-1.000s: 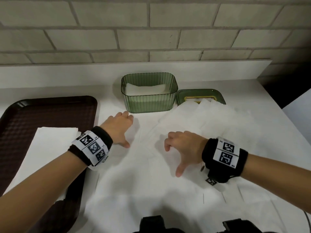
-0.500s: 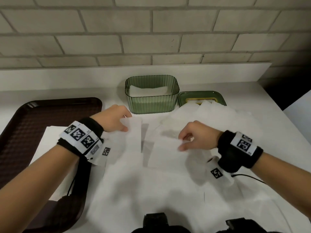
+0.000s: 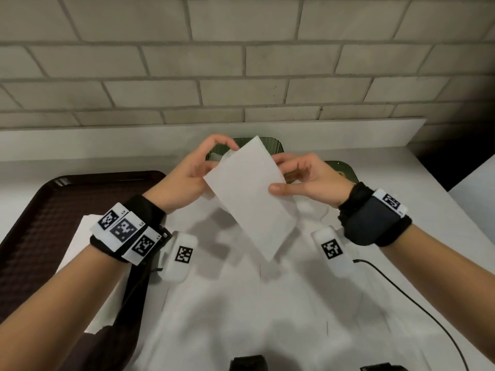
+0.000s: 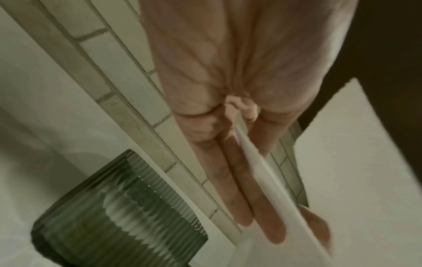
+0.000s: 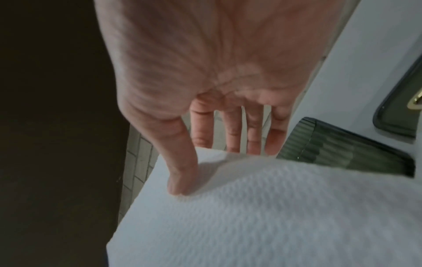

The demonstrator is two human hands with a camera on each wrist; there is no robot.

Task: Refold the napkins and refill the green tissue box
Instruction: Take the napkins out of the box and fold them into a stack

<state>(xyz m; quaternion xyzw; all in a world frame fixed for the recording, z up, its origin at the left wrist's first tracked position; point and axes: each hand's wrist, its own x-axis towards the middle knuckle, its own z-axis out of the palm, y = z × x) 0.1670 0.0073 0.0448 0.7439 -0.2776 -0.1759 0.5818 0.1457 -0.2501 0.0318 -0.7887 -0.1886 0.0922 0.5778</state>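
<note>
A white rectangular paper napkin (image 3: 250, 195) is held in the air between the two hands, tilted, with its lower corner hanging toward the person. The left hand (image 3: 184, 178) pinches the napkin's upper left edge, the sheet being caught between its long fingers (image 4: 230, 182) and thumb, as is seen in the left wrist view. The right hand (image 3: 310, 180) grips the right edge, its thumb (image 5: 180, 162) pressed on the near face and its fingers spread behind the sheet.

The ribbed, translucent green plastic tissue box (image 3: 273, 145) stands on the white worktop (image 3: 401, 183) just beyond the hands, largely hidden by them and by the napkin; white tissue is seen through its wall (image 4: 128, 207) in the left wrist view. The flat green lid (image 3: 348, 170) with a gold-coloured slot lies behind the right hand, beside the box. More loose white napkins (image 3: 241, 303) are spread over the worktop beneath both hands. A dark brown plastic tray (image 3: 40, 223) lies outward of the left hand, with a white sheet (image 3: 77, 236) on it under the left wrist.
</note>
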